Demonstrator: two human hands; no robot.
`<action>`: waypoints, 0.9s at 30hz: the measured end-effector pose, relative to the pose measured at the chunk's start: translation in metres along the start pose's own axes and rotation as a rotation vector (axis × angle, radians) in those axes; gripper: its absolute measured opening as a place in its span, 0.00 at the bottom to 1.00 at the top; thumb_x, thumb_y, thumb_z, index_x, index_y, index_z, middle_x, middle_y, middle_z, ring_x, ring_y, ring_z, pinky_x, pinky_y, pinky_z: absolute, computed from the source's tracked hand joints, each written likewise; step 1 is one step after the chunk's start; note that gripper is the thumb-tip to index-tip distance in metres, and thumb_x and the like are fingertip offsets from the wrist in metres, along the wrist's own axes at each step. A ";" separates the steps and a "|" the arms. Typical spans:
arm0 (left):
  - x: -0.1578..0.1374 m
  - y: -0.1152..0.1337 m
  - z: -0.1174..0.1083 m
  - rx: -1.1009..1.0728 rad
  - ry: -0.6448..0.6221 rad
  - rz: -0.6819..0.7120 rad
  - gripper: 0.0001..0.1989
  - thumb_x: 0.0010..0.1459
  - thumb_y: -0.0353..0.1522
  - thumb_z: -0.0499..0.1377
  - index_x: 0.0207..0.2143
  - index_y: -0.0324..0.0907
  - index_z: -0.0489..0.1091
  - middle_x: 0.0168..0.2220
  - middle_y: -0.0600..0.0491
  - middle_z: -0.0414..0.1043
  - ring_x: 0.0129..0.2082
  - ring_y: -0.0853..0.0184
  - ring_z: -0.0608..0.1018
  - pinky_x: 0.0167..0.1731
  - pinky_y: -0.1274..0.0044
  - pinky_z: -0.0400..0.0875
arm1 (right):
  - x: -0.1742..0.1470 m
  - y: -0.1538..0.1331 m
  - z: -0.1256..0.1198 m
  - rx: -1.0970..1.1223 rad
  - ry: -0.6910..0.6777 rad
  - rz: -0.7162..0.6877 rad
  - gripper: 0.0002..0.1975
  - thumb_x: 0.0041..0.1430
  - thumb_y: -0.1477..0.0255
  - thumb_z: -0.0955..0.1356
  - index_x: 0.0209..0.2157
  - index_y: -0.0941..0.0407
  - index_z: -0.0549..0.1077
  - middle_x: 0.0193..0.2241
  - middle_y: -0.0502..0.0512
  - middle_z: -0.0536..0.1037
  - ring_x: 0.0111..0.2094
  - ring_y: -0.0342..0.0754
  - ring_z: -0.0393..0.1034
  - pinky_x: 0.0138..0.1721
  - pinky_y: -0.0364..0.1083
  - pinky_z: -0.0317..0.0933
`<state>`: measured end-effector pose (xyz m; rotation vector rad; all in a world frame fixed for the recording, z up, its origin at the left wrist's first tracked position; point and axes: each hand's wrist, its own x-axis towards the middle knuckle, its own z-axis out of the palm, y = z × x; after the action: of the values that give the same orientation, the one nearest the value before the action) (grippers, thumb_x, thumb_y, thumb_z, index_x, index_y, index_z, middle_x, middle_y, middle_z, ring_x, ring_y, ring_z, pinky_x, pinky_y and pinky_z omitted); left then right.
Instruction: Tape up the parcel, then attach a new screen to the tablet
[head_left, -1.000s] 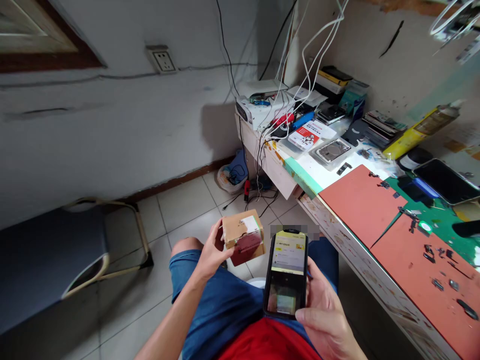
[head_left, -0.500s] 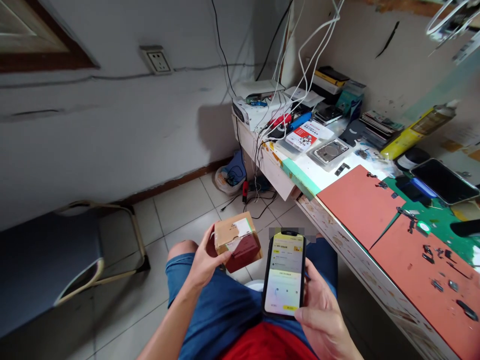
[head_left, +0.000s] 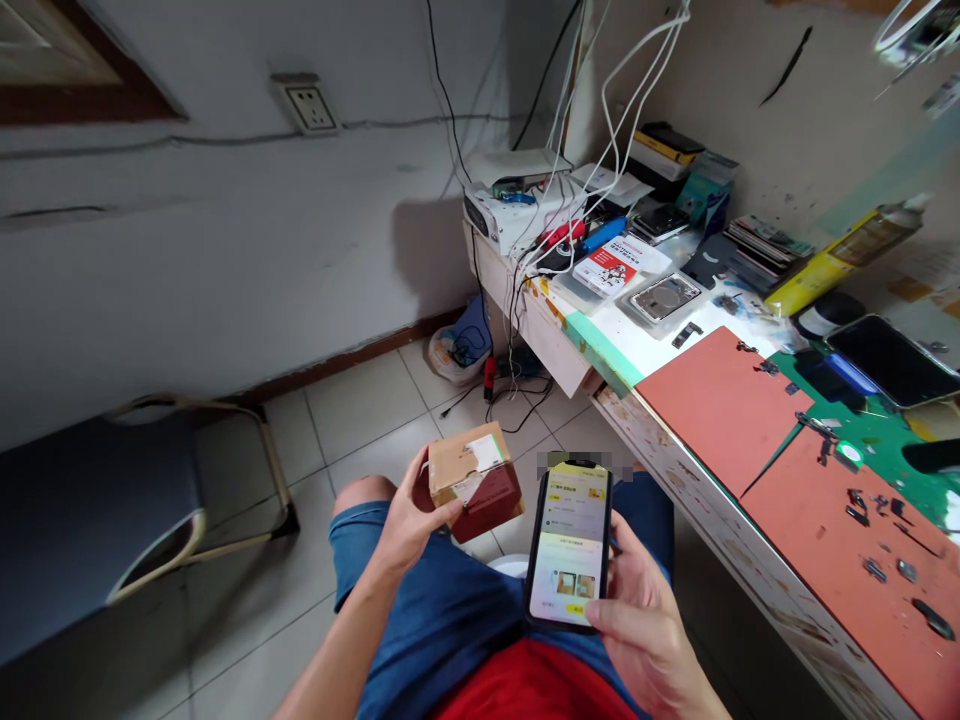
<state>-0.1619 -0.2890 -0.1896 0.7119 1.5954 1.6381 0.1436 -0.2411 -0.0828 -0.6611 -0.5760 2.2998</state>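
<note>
My left hand [head_left: 409, 515] grips a small cardboard box [head_left: 465, 462] by its left side, above my lap. The box is brown on top with a dark red lower front and a white label patch. To its right, my right hand [head_left: 645, 610] holds a smartphone [head_left: 568, 545] in a dark case, screen towards me. The lit screen has a grey and yellow upper part and a white panel with small picture thumbnails. My right thumb lies over the yellow button at the screen's lower right. The fingers behind the phone are mostly hidden.
On the right runs a workbench with a red mat [head_left: 720, 400] bearing small phone parts. A phone [head_left: 892, 360], a yellow spray can [head_left: 847, 255] and a printed box [head_left: 611, 268] lie farther along it. White cables [head_left: 611, 100] hang down. A folding chair [head_left: 97, 520] stands left.
The phone's lower panel now shows picture thumbnails where small icons were. My right thumb has shifted slightly up and left onto the yellow button. The box stays nearly still.
</note>
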 end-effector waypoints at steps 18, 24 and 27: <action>-0.005 0.016 -0.005 0.110 -0.019 0.013 0.59 0.42 0.43 0.80 0.73 0.48 0.58 0.72 0.42 0.64 0.71 0.41 0.68 0.66 0.58 0.71 | -0.001 0.003 0.003 -0.026 0.213 -0.027 0.34 0.54 0.68 0.81 0.61 0.52 0.71 0.51 0.62 0.84 0.47 0.60 0.82 0.46 0.57 0.75; -0.003 0.104 0.013 0.215 -0.029 0.144 0.61 0.41 0.43 0.80 0.75 0.55 0.55 0.73 0.46 0.63 0.73 0.37 0.63 0.68 0.53 0.67 | -0.011 0.006 -0.019 0.121 0.151 -0.064 0.35 0.43 0.69 0.82 0.56 0.49 0.78 0.51 0.59 0.85 0.46 0.60 0.83 0.44 0.55 0.75; 0.003 0.156 0.062 0.267 -0.033 0.451 0.54 0.44 0.43 0.79 0.71 0.64 0.59 0.68 0.51 0.66 0.69 0.44 0.68 0.64 0.55 0.74 | -0.019 0.014 -0.038 0.141 0.095 -0.106 0.35 0.42 0.66 0.82 0.55 0.50 0.80 0.46 0.59 0.86 0.36 0.54 0.83 0.36 0.48 0.72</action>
<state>-0.1327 -0.2442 -0.0302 1.3083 1.7351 1.7201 0.1719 -0.2553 -0.1146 -0.6519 -0.3916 2.1752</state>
